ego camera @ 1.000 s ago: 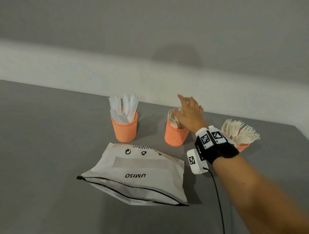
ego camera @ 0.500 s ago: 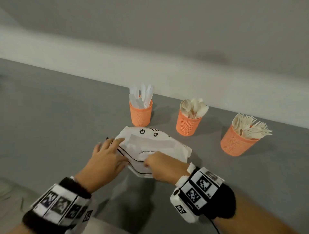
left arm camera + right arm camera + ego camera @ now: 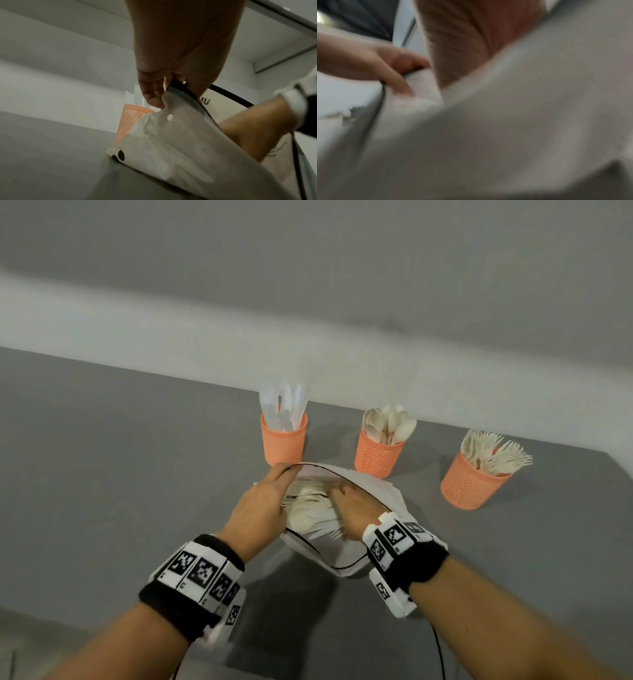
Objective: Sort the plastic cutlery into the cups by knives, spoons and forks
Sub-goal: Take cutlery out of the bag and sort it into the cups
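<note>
Three orange mesh cups stand in a row: knives [image 3: 283,443], spoons [image 3: 378,453], forks [image 3: 471,484]. In front of them lies a white zip bag [image 3: 346,558] with its mouth held open and pale cutlery [image 3: 308,510] showing inside. My left hand [image 3: 284,472] pinches the bag's black-edged rim and lifts it; the left wrist view shows thumb and fingers [image 3: 154,94] on the bag [image 3: 171,148]. My right hand [image 3: 339,493] is inside the bag among the cutlery. Its fingers are blurred and partly hidden, so its grip is unclear.
The grey table [image 3: 137,474] ends at a pale wall behind the cups. The knife cup [image 3: 130,121] stands just beyond the bag's left corner. Cables run back from both wrist bands towards me.
My right hand left the spoon cup and came to the bag. My left hand has raised the bag's rim, the mouth now gapes, and my right hand has gone inside.
</note>
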Demonstrator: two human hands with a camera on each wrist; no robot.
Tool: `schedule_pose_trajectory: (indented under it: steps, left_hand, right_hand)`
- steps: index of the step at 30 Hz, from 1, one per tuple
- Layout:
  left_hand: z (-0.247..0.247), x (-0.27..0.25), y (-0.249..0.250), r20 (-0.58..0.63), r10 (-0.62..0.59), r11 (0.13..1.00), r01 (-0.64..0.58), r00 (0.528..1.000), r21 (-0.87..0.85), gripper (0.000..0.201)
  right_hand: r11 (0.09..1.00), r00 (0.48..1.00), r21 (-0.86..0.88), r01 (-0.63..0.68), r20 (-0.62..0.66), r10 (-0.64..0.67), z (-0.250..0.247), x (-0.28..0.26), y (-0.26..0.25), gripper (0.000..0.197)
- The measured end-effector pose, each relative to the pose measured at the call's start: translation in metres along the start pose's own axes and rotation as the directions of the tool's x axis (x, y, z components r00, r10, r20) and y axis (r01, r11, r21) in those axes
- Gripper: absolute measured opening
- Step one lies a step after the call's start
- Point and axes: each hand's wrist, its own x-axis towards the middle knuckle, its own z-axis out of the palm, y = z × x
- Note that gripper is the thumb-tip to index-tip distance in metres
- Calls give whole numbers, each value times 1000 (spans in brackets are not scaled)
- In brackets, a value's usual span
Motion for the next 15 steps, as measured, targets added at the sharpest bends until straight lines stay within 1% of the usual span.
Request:
schedule_pose_trajectory:
  steps: [1,2,3,5,6,8,9,11,13,15]
  left_hand:
    - [0,-1,0,-8,15,1000,-15,1000,-22,73]
    - [0,-1,-1,-5,28,999,-29,1000,-42,70]
    - [-1,-1,-2,-2,37,998,-37,999,-53,69]
    - [-1,-1,-6,7,39,997,-39,999,-67,70]
    - [-1,0,-8,16,34,997,-32,999,-76,70]
    - [0,2,-10,30,32,996,-29,999,-87,70]
    - [0,3,-11,36,34,995,-31,999,-91,70]
    - [0,5,-11,51,41,994,-36,998,-105,71]
    - [1,5,-13,64,54,992,-47,996,-115,71]
    - [2,6,-15,78,67,993,-58,995,-106,71]
  right_hand:
    - [999,999,-52,1,33,1,4,4,2,90]
    - [997,999,-80,5,36,-2,7,8,5,97]
    - [995,1000,-95,17,2,-16,8,11,6,96]
    - [993,996,-117,31,-85,-41,7,15,8,82]
    - [992,994,-123,28,-98,-40,6,16,9,73]
    - [990,997,-138,16,-69,-25,5,17,7,57]
    - [990,998,-142,18,-64,-28,6,17,7,55]
    - [992,998,-120,24,-55,-31,7,18,7,58]
    - [999,999,-13,41,-30,-42,8,20,5,66]
    - [996,999,76,39,-29,-37,9,22,4,83]
